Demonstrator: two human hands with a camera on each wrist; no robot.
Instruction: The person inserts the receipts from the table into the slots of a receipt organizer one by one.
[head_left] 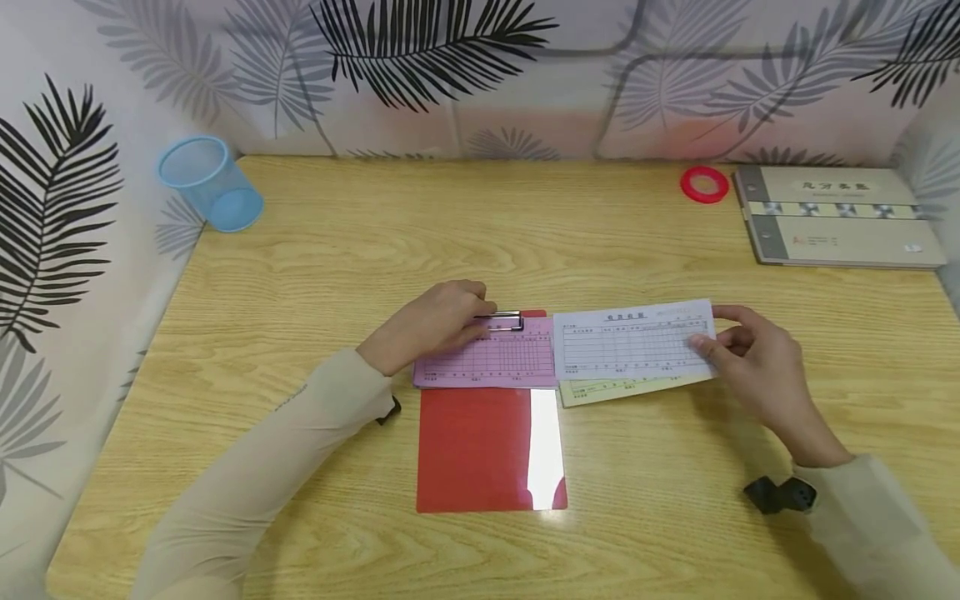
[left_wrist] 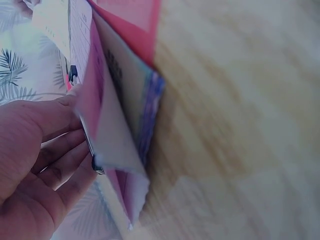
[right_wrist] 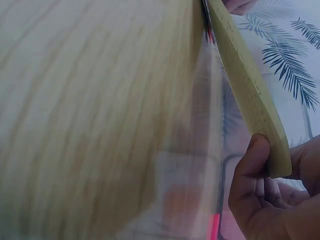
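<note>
A red clipboard (head_left: 472,450) lies on the table with a pink receipt form (head_left: 487,362) across its upper part. My left hand (head_left: 442,321) grips the metal clip (head_left: 517,321) at the top. In the left wrist view, the pink sheet (left_wrist: 90,95) and the papers beneath spread apart at one end, beside the left fingers. My right hand (head_left: 765,375) pinches the right end of a white receipt slip (head_left: 630,342), thumb on top. Below it shows a yellow slip (head_left: 622,390), whose raised underside (right_wrist: 250,95) appears in the right wrist view. Both slips extend from the clipboard's right side.
A light-blue mesh pen cup (head_left: 210,183) sits at the table's far left corner. Toward the back right are a red tape roll (head_left: 705,198) and a grey-beige ledger book (head_left: 847,221). A leaf-patterned cloth (head_left: 450,83) rises behind the wooden table (head_left: 465,225).
</note>
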